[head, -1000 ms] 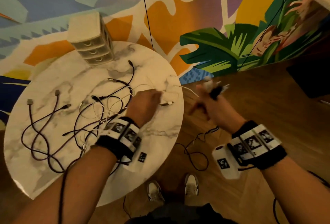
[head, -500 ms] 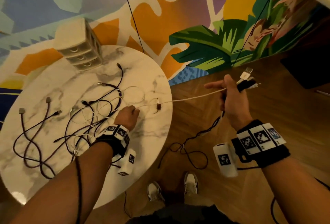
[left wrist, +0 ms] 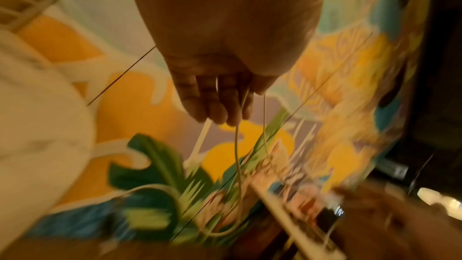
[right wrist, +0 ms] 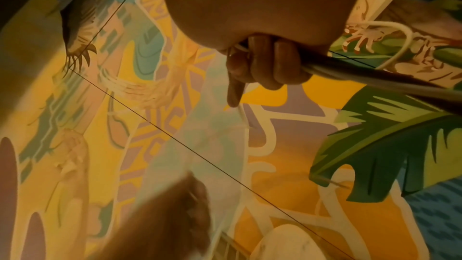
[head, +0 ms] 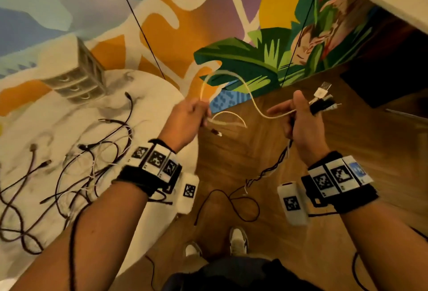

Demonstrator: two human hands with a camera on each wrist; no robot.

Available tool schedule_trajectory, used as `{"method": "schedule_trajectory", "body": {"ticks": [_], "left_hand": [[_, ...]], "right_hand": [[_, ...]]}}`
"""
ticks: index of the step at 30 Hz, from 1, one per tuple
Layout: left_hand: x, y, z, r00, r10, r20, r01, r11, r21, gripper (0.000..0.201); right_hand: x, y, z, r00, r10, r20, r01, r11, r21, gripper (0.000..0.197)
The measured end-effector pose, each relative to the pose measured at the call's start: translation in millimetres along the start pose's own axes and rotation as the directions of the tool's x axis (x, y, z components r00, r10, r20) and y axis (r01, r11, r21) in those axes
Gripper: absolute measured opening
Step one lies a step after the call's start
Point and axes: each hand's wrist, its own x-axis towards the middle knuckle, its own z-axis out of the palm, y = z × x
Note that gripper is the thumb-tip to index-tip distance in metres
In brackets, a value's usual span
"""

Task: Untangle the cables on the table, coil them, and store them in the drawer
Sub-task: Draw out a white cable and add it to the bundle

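Observation:
My left hand (head: pixel 196 114) is lifted off the round marble table (head: pixel 152 96) and grips loops of a thin white cable (head: pixel 253 103). That cable arcs up and sags across to my right hand (head: pixel 298 114). In the left wrist view the fingers (left wrist: pixel 220 104) curl round the white strands. My right hand grips a bundle of cable ends (head: pixel 322 100), a white USB plug and black plugs sticking out above the fist; the right wrist view shows its fingers (right wrist: pixel 270 66) wrapped round them. A tangle of dark and white cables (head: pixel 97 151) lies on the table. The small drawer unit (head: pixel 76 77) stands at the table's far edge, drawers closed.
Twisted dark cables (head: pixel 271 170) hang from my right fist and loop on the wooden floor near my shoes (head: pixel 238 242). A painted mural wall rises behind the table. A dark piece of furniture (head: pixel 389 77) stands at the right.
My left hand rose from the table and moved right towards my right hand, gathering the white cable. The cable was stretched taut between the hands and now hangs in slack loops.

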Motion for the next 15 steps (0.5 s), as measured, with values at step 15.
{"method": "schedule_trajectory", "body": {"ticks": [15], "left_hand": [[-16, 24, 123, 0.903, 0.000, 0.429, 0.036, 0.996, -0.076, 0.037]], "right_hand": [[-5, 16, -6, 0.986, 0.120, 0.117, -0.122, 0.993, 0.004, 0.063]]}}
